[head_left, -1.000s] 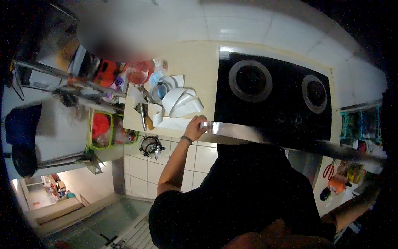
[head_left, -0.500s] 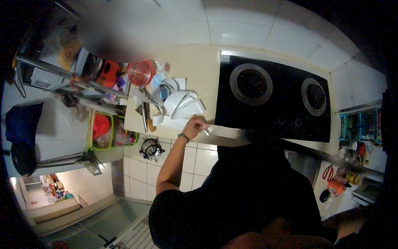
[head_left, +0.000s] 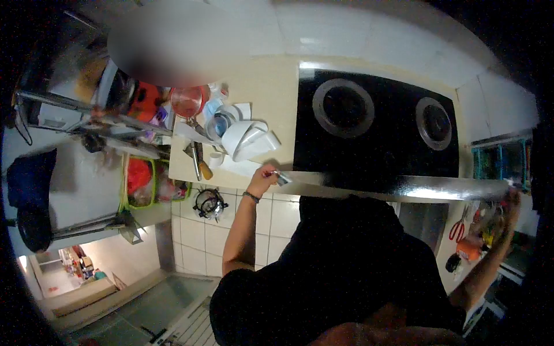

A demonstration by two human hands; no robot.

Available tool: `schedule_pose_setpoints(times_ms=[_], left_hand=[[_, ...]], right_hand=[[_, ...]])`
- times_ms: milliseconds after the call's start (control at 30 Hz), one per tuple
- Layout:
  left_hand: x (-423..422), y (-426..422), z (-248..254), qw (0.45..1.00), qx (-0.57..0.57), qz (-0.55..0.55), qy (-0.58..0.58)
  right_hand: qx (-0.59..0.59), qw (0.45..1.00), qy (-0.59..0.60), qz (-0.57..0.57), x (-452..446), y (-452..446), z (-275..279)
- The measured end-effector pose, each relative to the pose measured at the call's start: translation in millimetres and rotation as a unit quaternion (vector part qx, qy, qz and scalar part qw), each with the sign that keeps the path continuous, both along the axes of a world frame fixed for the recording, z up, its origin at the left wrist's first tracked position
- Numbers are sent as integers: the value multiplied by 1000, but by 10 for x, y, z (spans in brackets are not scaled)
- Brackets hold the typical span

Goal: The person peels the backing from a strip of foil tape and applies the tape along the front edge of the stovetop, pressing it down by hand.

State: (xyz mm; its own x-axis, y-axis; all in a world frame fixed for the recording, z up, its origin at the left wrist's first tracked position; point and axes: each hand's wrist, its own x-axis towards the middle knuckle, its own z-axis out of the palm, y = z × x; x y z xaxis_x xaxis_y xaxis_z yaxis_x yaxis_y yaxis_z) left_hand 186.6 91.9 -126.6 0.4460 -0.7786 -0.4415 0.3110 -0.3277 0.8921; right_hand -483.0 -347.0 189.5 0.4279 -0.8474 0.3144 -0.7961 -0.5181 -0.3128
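A long, shiny silver strip (head_left: 430,189), like foil tape, stretches along the front edge of the black cooktop (head_left: 381,127). At its left end, my left hand (head_left: 264,180) pinches it beside the counter edge. Far to the right, my right hand (head_left: 512,196) is closed at the other end; its fingers are dim and blurred. Curled white strips (head_left: 248,141) lie on the counter just beyond my left hand, with a round roll (head_left: 219,127) behind them.
A tool with a yellow-brown handle (head_left: 205,170) lies near the counter's left front edge, with a red container (head_left: 187,101) behind. A metal burner stand (head_left: 210,203) is on the tiled floor. Red-handled scissors (head_left: 457,230) and an orange object (head_left: 468,249) sit at right.
My right arm has come into view at the right, its hand now at the strip's far end. The strip looks straighter and extends further right. The view has shifted slightly.
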Motion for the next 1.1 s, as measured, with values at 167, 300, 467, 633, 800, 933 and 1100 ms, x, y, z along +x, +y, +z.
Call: schedule_pose_setpoints(times_ms=[167, 300, 467, 633, 800, 933, 1100], left_hand=[[-28, 16, 64, 999, 3, -32, -2], [164, 49, -391, 989, -6, -57, -135], [94, -65, -206, 937, 85, -58, -333], [-199, -78, 186, 907, 168, -73, -378], [-185, -29, -122, 995, 65, 32, -69], [-25, 46, -339, 986, 96, 3, -133], [392, 235, -929, 865, 76, -149, -473]], right_hand=[[132, 990, 22, -55, -813, -416, -1746], [159, 980, -4, -117, -749, -308, -2530], [211, 954, -198, -77, -666, -320, -2974], [251, 937, -215, -117, -934, -360, -3238], [156, 940, -266, -148, -573, -117, -3083], [176, 923, -306, -152, -403, -75, -3012], [120, 946, -260, -150, -475, -159, -3440]])
